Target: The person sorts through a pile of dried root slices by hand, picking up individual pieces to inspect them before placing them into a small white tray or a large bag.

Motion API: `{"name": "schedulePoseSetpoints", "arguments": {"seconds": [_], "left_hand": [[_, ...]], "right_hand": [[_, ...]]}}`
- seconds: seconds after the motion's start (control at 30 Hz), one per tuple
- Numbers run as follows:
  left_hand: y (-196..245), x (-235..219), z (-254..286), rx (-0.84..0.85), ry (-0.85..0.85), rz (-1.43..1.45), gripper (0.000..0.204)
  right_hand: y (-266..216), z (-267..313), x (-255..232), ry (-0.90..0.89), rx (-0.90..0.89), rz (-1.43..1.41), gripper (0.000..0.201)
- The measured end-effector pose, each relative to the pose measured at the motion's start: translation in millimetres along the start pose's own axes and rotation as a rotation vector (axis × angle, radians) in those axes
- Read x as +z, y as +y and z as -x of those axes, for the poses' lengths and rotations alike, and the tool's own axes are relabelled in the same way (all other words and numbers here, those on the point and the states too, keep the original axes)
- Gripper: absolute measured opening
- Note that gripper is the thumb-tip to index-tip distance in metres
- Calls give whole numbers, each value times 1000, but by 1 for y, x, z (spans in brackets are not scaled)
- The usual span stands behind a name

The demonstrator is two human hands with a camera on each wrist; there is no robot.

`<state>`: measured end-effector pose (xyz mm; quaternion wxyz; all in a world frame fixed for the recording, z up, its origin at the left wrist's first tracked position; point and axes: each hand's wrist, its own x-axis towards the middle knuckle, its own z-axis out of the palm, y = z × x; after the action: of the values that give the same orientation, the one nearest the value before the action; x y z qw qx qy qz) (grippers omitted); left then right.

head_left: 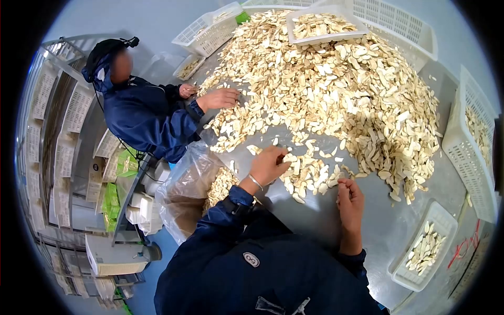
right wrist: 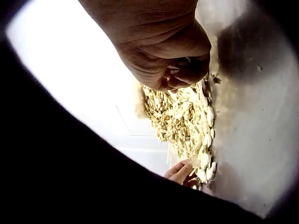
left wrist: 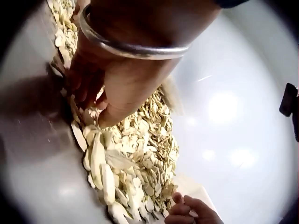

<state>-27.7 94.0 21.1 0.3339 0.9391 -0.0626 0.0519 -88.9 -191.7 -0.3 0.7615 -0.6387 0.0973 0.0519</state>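
A small spread of pale dried slices (head_left: 310,176) lies on the metal table in front of me. At its left edge is my left hand (head_left: 269,165), wearing a metal bangle (left wrist: 135,49). In the left wrist view its thumb and curled fingers (left wrist: 84,88) close around slices at the edge. My right hand (head_left: 350,202) is at the right side of the spread, fingers curled in. Between its thumb and fingers shows a bit of pale slice (right wrist: 174,70), mostly hidden by the fingers.
A large heap of slices (head_left: 336,89) covers the far table, with a white tray (head_left: 327,38) on it. White baskets (head_left: 467,157) stand around. A small tray (head_left: 396,268) is at right. An open plastic bag (head_left: 184,184) sits at left, near another person (head_left: 147,115) reaching to the heap.
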Motion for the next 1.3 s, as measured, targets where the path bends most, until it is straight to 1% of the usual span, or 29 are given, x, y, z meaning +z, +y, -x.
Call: {"name": "schedulePoseSetpoints", "arguments": {"seconds": [0.07, 0.1, 0.13, 0.2, 0.3, 0.5, 0.6, 0.7, 0.8, 0.87, 0.97, 1.03, 1.1, 1.13, 1.17, 1.23, 1.3], "left_hand": [[2, 8, -3, -13, -20, -79, 21], [-1, 9, -4, 3, -40, -54, 25], [-4, 10, -3, -27, -53, 12, 26], [-9, 11, 1, -93, -79, 139, 29], [-25, 12, 4, -197, -104, 490, 32], [-30, 2, 1, -264, -222, 871, 35], [-35, 5, -1, -397, -207, 984, 34], [-39, 3, 0, -374, -183, 1062, 32], [-40, 6, 1, -384, -30, 1040, 29], [-50, 6, 2, -387, -10, 1040, 30], [-33, 0, 2, -423, 16, 1033, 31], [-5, -1, 1, -458, 7, 1039, 32], [22, 9, 4, -497, -42, 1059, 33], [32, 20, 7, -468, -55, 1072, 33], [41, 31, 10, -438, -67, 1083, 33], [55, 52, 14, -376, -108, 1102, 37], [62, 65, 17, -253, -149, 1048, 39]], "right_hand": [[0, 0, -2, 3, -3, -1, 14], [5, -2, -2, 9, -19, 6, 14], [7, -3, -2, 13, -34, 12, 14], [8, -2, -3, 4, -8, 7, 14], [7, -2, -1, -7, 0, -11, 14], [-1, 1, 0, -14, 18, -11, 14], [4, -1, -1, -12, -12, 1, 14], [4, 0, -2, -13, -5, 11, 15], [3, -1, -1, -6, 6, 5, 15], [4, 0, -1, -4, -1, 1, 16], [8, -1, -1, -13, -36, 38, 16], [6, 1, 0, -15, -75, 119, 17], [2, 4, 6, -40, -123, 161, 17], [-2, 5, 10, -52, -149, 185, 17], [-9, 9, 12, -67, -95, 178, 18], [-4, 8, 12, -57, -113, 147, 17], [-1, 4, 12, -59, -131, 102, 16]]}}
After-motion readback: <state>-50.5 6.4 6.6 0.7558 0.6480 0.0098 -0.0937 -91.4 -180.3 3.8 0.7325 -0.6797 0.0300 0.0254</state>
